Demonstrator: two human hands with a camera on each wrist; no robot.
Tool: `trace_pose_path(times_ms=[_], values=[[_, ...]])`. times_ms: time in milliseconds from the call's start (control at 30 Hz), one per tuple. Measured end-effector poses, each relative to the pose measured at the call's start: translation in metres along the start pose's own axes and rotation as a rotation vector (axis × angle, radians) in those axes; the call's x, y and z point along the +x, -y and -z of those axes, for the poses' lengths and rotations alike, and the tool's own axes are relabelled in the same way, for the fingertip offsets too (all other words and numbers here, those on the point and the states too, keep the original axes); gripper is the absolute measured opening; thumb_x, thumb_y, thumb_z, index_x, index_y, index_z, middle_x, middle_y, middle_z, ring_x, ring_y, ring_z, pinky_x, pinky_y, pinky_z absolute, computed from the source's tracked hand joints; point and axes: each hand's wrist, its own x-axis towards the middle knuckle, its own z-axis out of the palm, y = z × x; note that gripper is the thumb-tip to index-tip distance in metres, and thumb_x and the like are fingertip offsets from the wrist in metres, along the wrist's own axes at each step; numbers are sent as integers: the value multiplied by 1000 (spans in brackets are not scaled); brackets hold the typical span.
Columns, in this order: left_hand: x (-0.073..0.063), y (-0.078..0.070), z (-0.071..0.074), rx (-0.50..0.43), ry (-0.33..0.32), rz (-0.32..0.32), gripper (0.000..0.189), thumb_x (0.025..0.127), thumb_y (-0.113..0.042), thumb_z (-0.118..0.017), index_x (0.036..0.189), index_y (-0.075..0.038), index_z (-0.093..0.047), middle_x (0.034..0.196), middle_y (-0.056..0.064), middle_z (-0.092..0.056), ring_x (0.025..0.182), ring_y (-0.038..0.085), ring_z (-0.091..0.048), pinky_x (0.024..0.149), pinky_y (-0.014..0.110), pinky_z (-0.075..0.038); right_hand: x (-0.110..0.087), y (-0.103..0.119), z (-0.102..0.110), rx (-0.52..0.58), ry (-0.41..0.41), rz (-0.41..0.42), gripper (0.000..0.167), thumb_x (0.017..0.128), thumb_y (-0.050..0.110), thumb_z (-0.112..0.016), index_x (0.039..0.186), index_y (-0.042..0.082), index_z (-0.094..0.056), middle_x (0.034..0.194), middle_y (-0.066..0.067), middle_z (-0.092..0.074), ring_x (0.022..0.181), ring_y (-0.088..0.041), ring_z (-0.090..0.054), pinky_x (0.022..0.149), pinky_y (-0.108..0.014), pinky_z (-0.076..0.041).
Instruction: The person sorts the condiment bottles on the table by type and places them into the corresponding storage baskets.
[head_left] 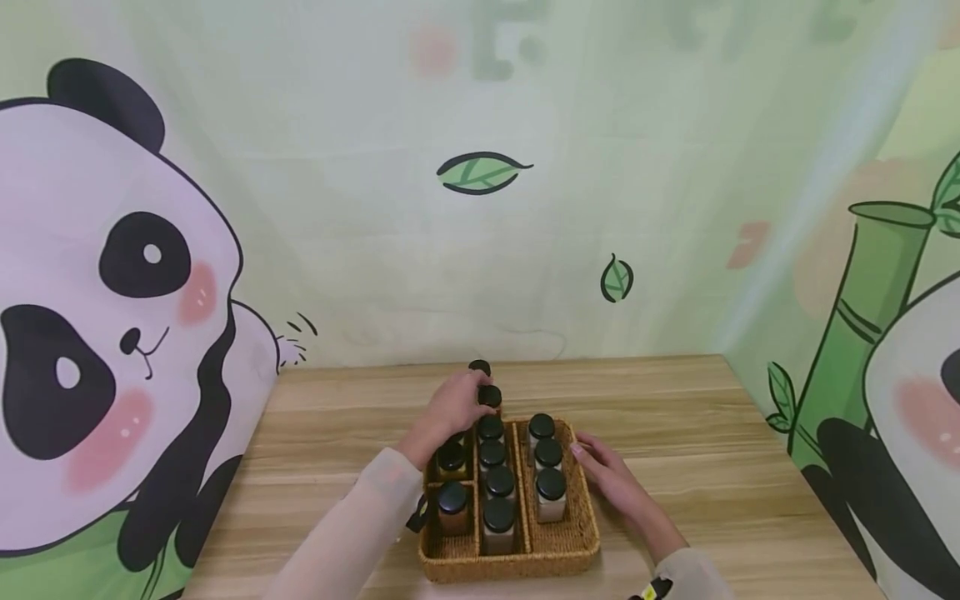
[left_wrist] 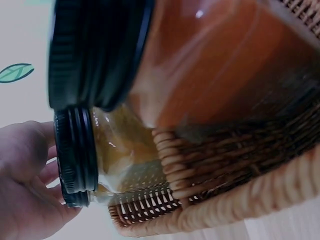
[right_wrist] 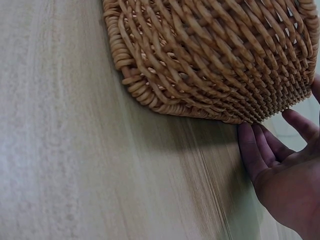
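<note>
A wicker basket (head_left: 510, 569) with dividers holds several black-lidded spice jars (head_left: 452, 508). At its far edge my left hand (head_left: 453, 406) reaches over, thumb and fingers around the lid of a jar (head_left: 490, 397). Another black-lidded jar (head_left: 480, 367) stands just beyond it. In the left wrist view, an orange-red jar (left_wrist: 215, 65) and a yellowish jar (left_wrist: 125, 145) hide part of the left fingers. My right hand (head_left: 615, 477) rests against the basket's right outer wall with extended fingers. The right wrist view shows those fingertips (right_wrist: 248, 137) low on the woven side (right_wrist: 210, 60).
Three jars of pale contents (head_left: 550, 492) stand in the right compartment, and a row of jars (head_left: 498, 517) fills the middle one. The wood-grain table (head_left: 322, 433) meets a printed backdrop (head_left: 360, 275) with pandas and bamboo.
</note>
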Motion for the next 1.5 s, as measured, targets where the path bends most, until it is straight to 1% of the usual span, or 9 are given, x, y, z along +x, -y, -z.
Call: trace_pose_path(times_ms=[233, 467, 567, 700, 833, 933, 1033, 1233, 1500], values=[[1, 6, -3, -65, -22, 8, 49, 92, -24, -86, 132, -4, -65, 122, 15, -70, 102, 27, -67, 87, 42, -59, 0, 0, 1, -2, -6, -7, 64, 110, 43, -58, 158, 4, -44, 154, -26, -50, 135, -39, -56, 109, -55, -51], [-1, 6, -5, -44, -16, -1, 50, 94, -26, -84, 136, -3, -68, 133, 18, -68, 124, 35, -65, 104, 47, -55, 0, -1, 1, 7, 3, -4, 66, 109, 43, -58, 159, 3, -43, 154, -26, -50, 135, -39, -56, 109, -55, -51], [-3, 6, -5, -50, -22, 19, 49, 96, -25, -82, 137, -2, -67, 136, 20, -66, 127, 38, -63, 105, 49, -54, 0, -1, -1, 9, 0, -6, 65, 109, 43, -58, 159, 3, -43, 154, -26, -50, 135, -38, -56, 109, -55, -51], [-7, 10, -4, -62, -44, 64, 46, 97, -25, -81, 136, -4, -67, 137, 18, -67, 126, 37, -64, 101, 49, -56, 0, -1, -1, -2, -5, -5, 65, 110, 42, -58, 159, 2, -43, 155, -27, -49, 135, -39, -56, 109, -55, -51], [-12, 15, 2, -69, -79, 94, 45, 98, -26, -80, 136, -6, -68, 131, 16, -71, 114, 33, -69, 88, 46, -60, 1, -1, 0, -25, -5, -2, 68, 109, 46, -58, 159, 2, -42, 157, -27, -47, 140, -41, -51, 112, -56, -48], [-16, 19, 12, -94, -119, 99, 46, 98, -27, -79, 137, -5, -68, 121, 15, -74, 98, 30, -71, 79, 44, -59, 0, 0, 0, -29, -1, -7, 70, 108, 48, -58, 160, 3, -42, 159, -26, -46, 143, -42, -48, 115, -56, -46], [-21, 25, 24, -125, -173, 97, 46, 97, -28, -80, 135, -4, -68, 117, 13, -75, 94, 28, -70, 80, 44, -59, 0, 0, 1, -24, 3, -6, 69, 109, 47, -58, 160, 3, -41, 159, -26, -45, 145, -41, -46, 116, -56, -45], [-36, 32, 53, -158, -255, 65, 51, 96, -32, -81, 136, -3, -68, 131, 16, -70, 113, 33, -68, 92, 49, -59, 0, 0, 2, -8, 4, -1, 67, 109, 44, -58, 160, 3, -42, 157, -26, -47, 142, -40, -50, 114, -55, -47], [-66, 21, 92, -164, -287, -28, 53, 96, -33, -82, 138, -5, -69, 127, 14, -70, 111, 32, -68, 92, 48, -59, 1, 0, 1, -20, 10, -7, 68, 109, 45, -58, 160, 3, -41, 155, -26, -49, 137, -39, -54, 112, -54, -49]])
